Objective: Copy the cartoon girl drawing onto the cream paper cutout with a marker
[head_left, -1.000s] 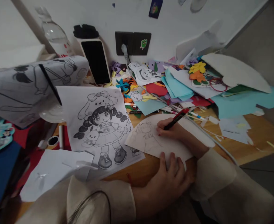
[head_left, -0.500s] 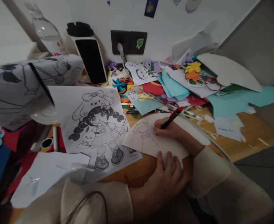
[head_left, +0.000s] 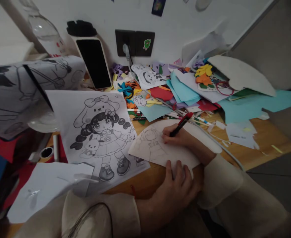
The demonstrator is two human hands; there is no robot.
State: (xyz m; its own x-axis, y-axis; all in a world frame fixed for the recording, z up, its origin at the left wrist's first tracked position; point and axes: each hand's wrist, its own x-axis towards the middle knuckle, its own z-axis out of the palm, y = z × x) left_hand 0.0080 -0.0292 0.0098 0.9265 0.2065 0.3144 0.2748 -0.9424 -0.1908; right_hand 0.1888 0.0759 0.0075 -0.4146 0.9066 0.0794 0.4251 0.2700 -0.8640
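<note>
My right hand (head_left: 176,135) is closed around a black pen with a red end (head_left: 181,124), its lower side resting on a rounded sheet of white paper (head_left: 157,148). Faint pencil-like lines of a figure show on that sheet, left of the pen. My left hand (head_left: 176,185) lies with its fingers spread over the sheet's lower edge, holding no object. Just left is a printed drawing of a girl with braids and a dog-eared hat (head_left: 105,132), partly touching the rounded sheet. The pen's tip is hidden by my fingers.
Paper scraps (head_left: 160,94) and markers lie along the wall. A phone (head_left: 93,62) leans upright by a plastic bottle (head_left: 45,31). A white cable (head_left: 231,158) crosses the wooden table (head_left: 266,145) at right. Another white sheet (head_left: 48,185) and a tape roll (head_left: 46,153) are at left.
The view has shifted slightly, so most things sit a little further left. Both hands keep nearly the same places on the rounded sheet, and the pen stays in my right hand.
</note>
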